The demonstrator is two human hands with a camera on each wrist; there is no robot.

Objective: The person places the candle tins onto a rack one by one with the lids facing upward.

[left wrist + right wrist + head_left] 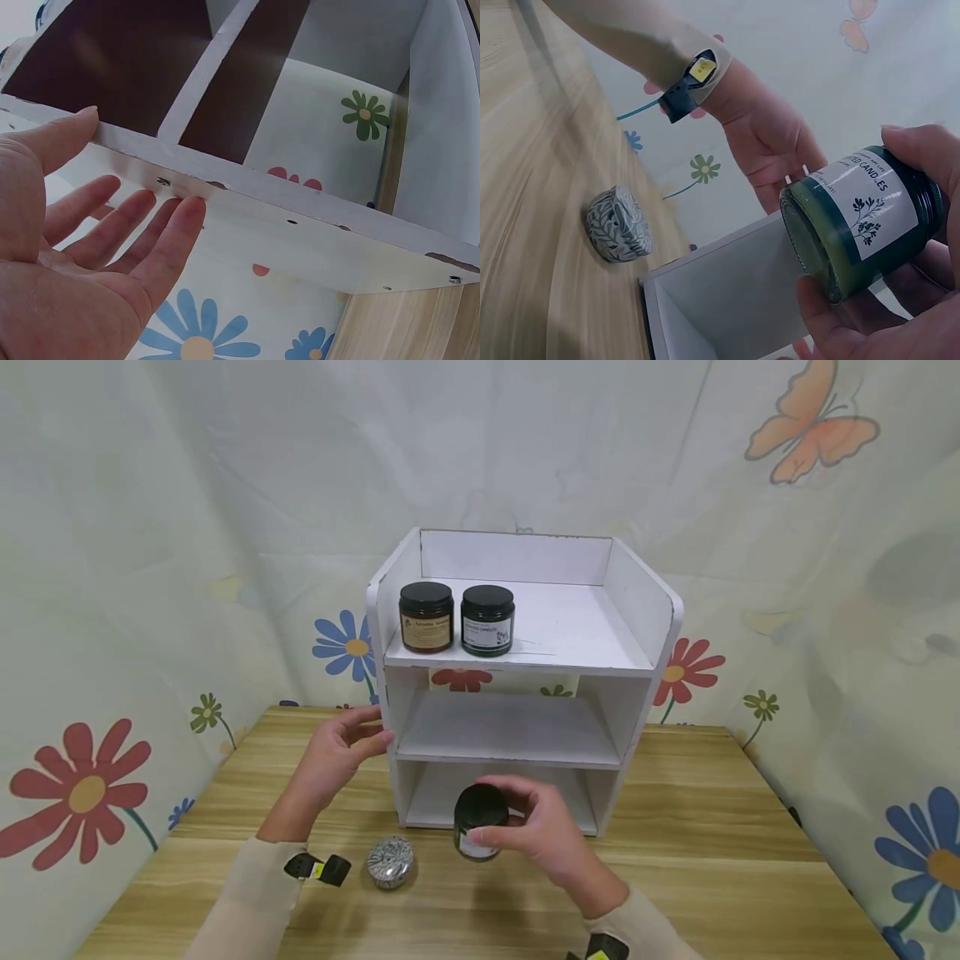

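Observation:
A dark green glass candle jar (859,217) with a white label and a black lid is in my right hand (543,831), fingers and thumb around it. It is held off the table, in front of the bottom compartment of a white shelf unit (510,756). My left hand (337,760) is at the unit's left side, thumb at the front edge and the other fingers lightly bent by the side panel (247,206). A small round tin (390,862) with a black-and-white leaf pattern sits on the table between the forearms.
On the unit's top shelf, toward the left, stand an amber candle jar (427,617) and a second green candle jar (487,621), both black-lidded. The wooden table (697,827) reaches to a flower-printed cloth (225,510) behind and at both sides.

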